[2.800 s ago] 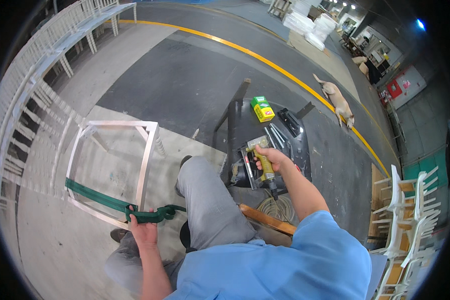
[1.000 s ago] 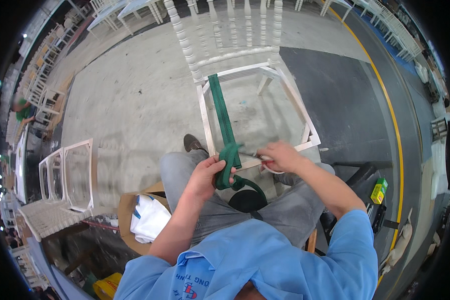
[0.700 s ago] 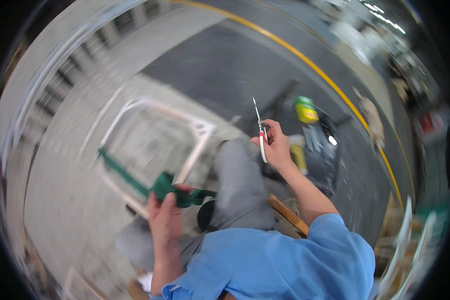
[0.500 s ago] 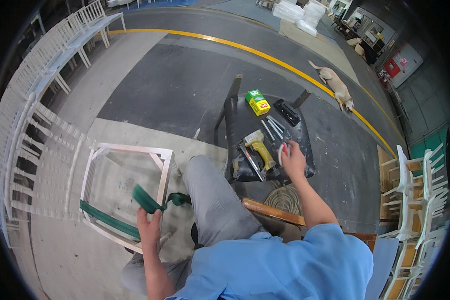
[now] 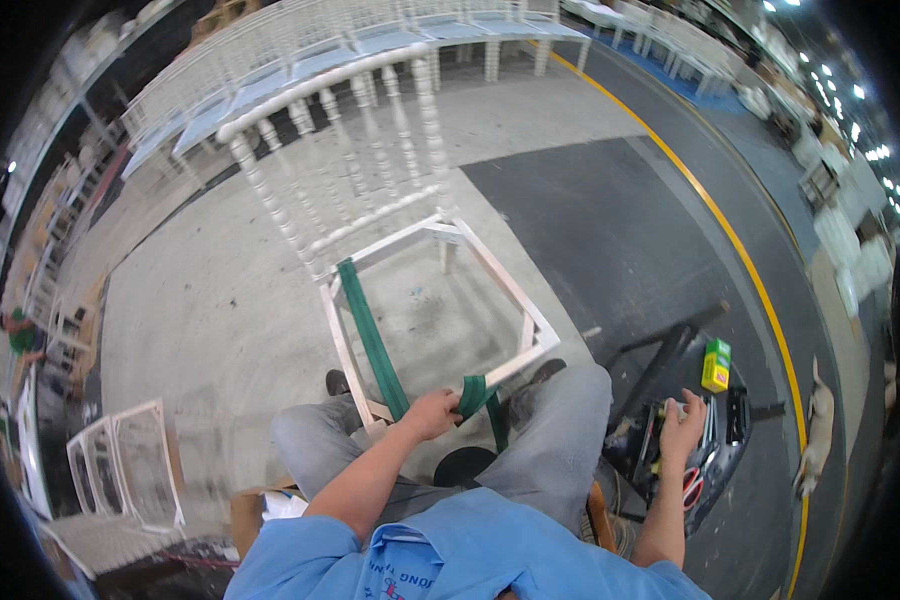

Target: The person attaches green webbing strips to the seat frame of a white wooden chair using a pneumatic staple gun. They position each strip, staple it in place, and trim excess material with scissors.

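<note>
One green strap (image 5: 370, 335) spanned the wooden seat frame (image 5: 501, 285) of the white chair (image 5: 325, 90), running from the back rail to the front rail near the left side; it lay flat and, by its look, was probably fastened. The rest of the opening was bare, with concrete floor showing through — so a single band was in place and nothing crossed it.

The left hand (image 5: 430, 414) was closed at the front rail, gripping a loose strap (image 5: 475, 396), with green webbing hanging beside it; whether this joined the first band could not be told. The right hand (image 5: 681, 430) had curled fingers over the staple gun (image 5: 652, 432) on the black seat (image 5: 672, 365), but whether it gripped the tool could not be told. Red-handled scissors (image 5: 692, 489) lay there too.

Dark lettering (image 5: 408, 578) and a small emblem ran upside down across the blue shirt (image 5: 500, 540). The green-and-yellow box (image 5: 716, 365) carried printing — too small to read.
</note>
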Action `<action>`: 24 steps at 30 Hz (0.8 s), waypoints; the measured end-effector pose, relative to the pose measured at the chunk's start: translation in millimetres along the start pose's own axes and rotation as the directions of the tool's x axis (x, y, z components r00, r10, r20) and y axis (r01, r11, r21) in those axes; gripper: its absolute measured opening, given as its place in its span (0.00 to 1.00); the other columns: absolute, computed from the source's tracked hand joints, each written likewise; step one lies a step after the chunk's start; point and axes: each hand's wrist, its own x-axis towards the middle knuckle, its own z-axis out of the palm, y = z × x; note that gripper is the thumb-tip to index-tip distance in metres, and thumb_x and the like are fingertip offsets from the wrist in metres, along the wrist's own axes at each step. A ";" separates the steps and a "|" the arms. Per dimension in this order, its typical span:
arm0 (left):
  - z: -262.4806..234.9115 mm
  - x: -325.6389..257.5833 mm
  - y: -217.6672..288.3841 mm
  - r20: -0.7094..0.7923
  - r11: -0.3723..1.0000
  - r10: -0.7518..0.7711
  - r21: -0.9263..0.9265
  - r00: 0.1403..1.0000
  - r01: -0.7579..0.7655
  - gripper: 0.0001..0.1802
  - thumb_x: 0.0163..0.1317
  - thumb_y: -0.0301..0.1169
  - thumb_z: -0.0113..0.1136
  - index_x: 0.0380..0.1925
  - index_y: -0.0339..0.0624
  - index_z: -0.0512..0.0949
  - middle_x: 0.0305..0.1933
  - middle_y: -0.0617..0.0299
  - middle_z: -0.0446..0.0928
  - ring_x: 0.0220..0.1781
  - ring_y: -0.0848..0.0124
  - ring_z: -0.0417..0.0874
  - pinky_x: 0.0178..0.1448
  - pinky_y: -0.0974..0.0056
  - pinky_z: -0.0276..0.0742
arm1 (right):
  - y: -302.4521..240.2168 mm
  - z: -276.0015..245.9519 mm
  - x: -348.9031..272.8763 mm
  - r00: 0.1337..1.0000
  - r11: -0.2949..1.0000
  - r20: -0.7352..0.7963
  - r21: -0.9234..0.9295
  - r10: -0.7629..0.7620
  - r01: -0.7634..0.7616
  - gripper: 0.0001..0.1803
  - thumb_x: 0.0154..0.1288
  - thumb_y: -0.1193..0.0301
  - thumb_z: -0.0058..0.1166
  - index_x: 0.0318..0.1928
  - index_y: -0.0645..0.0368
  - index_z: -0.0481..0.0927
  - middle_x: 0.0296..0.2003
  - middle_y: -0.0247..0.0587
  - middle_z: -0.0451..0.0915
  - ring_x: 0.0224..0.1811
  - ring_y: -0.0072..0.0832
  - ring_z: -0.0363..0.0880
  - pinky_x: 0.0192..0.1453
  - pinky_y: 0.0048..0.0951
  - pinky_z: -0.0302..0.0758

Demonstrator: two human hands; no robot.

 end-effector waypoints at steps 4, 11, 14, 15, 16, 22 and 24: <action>5.2 -31.2 -0.9 0.050 0.994 -0.045 0.098 0.998 0.040 0.21 0.64 0.38 0.67 0.57 0.50 0.79 0.65 0.47 0.76 0.60 0.45 0.81 0.63 0.48 0.78 | -81.2 55.8 17.1 0.982 0.959 0.114 0.256 -0.153 0.120 0.18 0.65 0.71 0.66 0.55 0.60 0.83 0.50 0.44 0.81 0.51 0.36 0.81 0.56 0.35 0.77; -7.1 -56.5 27.8 -0.094 0.967 -0.089 -0.246 0.992 0.063 0.24 0.62 0.34 0.68 0.60 0.49 0.79 0.60 0.45 0.78 0.60 0.43 0.79 0.64 0.49 0.76 | -209.0 128.1 -3.9 0.542 0.882 0.737 0.472 -0.403 0.014 0.15 0.72 0.68 0.62 0.54 0.62 0.84 0.44 0.37 0.85 0.43 0.26 0.83 0.48 0.28 0.79; -23.9 -50.4 55.3 -0.290 0.721 -0.257 -0.693 0.922 -0.017 0.18 0.67 0.31 0.67 0.55 0.42 0.80 0.48 0.56 0.84 0.50 0.62 0.85 0.56 0.59 0.80 | -229.5 129.6 -46.2 0.164 0.814 0.842 0.539 -0.513 -0.216 0.14 0.75 0.69 0.59 0.54 0.64 0.83 0.43 0.34 0.86 0.44 0.24 0.82 0.52 0.28 0.78; -33.2 -45.3 65.9 -0.291 0.432 -0.344 -0.893 0.893 -0.124 0.16 0.69 0.30 0.66 0.54 0.39 0.81 0.45 0.61 0.85 0.47 0.70 0.84 0.54 0.62 0.80 | -234.5 128.4 -55.4 0.062 0.761 0.827 0.540 -0.558 -0.360 0.13 0.75 0.70 0.59 0.54 0.65 0.83 0.42 0.33 0.86 0.44 0.24 0.82 0.52 0.28 0.78; -49.3 -40.7 71.7 -0.417 0.505 -0.249 -0.826 0.874 -0.250 0.15 0.70 0.29 0.66 0.54 0.35 0.81 0.45 0.65 0.84 0.50 0.79 0.80 0.54 0.66 0.79 | -238.9 127.1 -60.6 0.036 0.732 0.806 0.554 -0.590 -0.396 0.13 0.75 0.70 0.59 0.53 0.66 0.82 0.40 0.33 0.86 0.43 0.23 0.82 0.52 0.28 0.78; -139.8 -15.5 104.1 -0.461 0.153 -0.370 -0.887 0.806 -0.437 0.08 0.73 0.28 0.62 0.49 0.39 0.82 0.43 0.67 0.84 0.45 0.76 0.83 0.55 0.64 0.80 | -236.5 113.2 -54.5 0.056 0.743 0.824 0.536 -0.564 -0.401 0.07 0.72 0.73 0.63 0.44 0.64 0.84 0.35 0.30 0.85 0.40 0.17 0.80 0.46 0.26 0.77; -148.5 -8.8 106.7 -0.406 0.083 -0.399 -0.909 0.822 -0.409 0.07 0.74 0.28 0.62 0.48 0.39 0.83 0.42 0.67 0.84 0.43 0.76 0.83 0.54 0.64 0.80 | -227.8 109.7 -54.5 0.073 0.757 0.827 0.543 -0.558 -0.363 0.07 0.72 0.73 0.64 0.45 0.64 0.85 0.33 0.30 0.85 0.38 0.18 0.80 0.45 0.27 0.77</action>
